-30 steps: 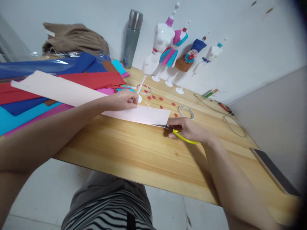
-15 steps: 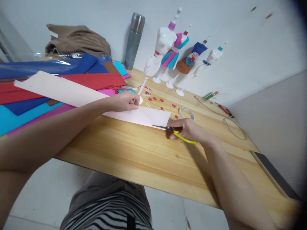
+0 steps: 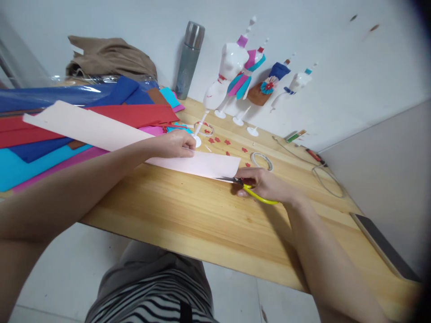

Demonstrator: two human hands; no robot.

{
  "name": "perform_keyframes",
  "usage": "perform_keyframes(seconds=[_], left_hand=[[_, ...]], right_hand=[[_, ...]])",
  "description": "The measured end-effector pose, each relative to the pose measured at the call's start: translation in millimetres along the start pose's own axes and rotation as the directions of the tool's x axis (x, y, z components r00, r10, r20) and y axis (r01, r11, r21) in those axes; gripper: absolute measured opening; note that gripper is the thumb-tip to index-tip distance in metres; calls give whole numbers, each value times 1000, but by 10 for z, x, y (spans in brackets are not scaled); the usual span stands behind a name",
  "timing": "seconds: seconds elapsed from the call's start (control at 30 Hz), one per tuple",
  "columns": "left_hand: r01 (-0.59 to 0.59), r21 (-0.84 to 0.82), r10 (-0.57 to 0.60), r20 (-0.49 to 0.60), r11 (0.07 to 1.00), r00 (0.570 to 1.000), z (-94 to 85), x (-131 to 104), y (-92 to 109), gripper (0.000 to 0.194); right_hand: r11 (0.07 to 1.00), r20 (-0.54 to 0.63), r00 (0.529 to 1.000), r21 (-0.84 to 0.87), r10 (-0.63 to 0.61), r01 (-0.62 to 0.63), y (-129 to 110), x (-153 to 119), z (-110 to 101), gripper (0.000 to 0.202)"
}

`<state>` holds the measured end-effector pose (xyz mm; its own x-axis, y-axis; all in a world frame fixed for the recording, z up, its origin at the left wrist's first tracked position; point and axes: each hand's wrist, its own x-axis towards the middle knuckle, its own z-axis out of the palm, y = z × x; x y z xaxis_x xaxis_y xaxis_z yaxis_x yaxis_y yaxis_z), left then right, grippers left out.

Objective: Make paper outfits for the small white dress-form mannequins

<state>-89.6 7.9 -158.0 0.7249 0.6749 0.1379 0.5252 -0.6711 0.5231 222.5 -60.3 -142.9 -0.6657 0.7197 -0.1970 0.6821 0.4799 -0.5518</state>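
A long pale pink sheet point(image 3: 215, 165), paper or felt, lies across the table in front of me. My left hand point(image 3: 180, 143) is closed in a pinch at its far edge. In my right hand point(image 3: 261, 183) is a pair of scissors with yellow handles point(image 3: 264, 197), the hand wrapped round them. Their dark blades lie along the near right corner of the pink sheet, pointing left. The sheet's far left end rests over a pile of coloured sheets, and my left forearm hides part of its middle.
Red sheets point(image 3: 134, 114) and blue ones lie left. Small dress-form mannequins point(image 3: 232, 63), several with coloured pieces on, stand behind beside a grey-green flask point(image 3: 188, 63). Small red flower cutouts point(image 3: 227, 142) and a tape roll point(image 3: 261, 160) lie beyond my hands. A dark flat device point(image 3: 384, 246) is right.
Both hands keep nearly the same place and grip. The view shifts slightly, and the scissors stay at the sheet's near right corner with little visible change.
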Motion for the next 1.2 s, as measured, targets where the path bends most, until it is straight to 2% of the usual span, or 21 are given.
perform_keyframes(seconds=[0.3, 0.5, 0.73, 0.97, 1.2], left_hand=[[-22, -29, 21, -13, 999, 1000, 3, -1, -6, 14], [-25, -16, 24, -25, 1000, 999, -1, -9, 17, 13], [-42, -22, 41, -33, 999, 999, -3, -1, 41, 14], [-43, -51, 41, -41, 998, 998, 14, 2, 12, 14], [-43, -57, 41, -35, 997, 999, 11, -3, 3, 14]], right_hand=[[994, -29, 1000, -105, 1, -4, -67, 47, 19, 30], [982, -31, 1000, -189, -6, 0, -83, 56, 33, 13], [966, -47, 998, -258, -28, 15, -78, 89, 57, 10], [962, -69, 998, -273, -7, -12, -26, 105, 81, 17], [977, -38, 998, -205, 56, -62, -67, 97, 46, 6]])
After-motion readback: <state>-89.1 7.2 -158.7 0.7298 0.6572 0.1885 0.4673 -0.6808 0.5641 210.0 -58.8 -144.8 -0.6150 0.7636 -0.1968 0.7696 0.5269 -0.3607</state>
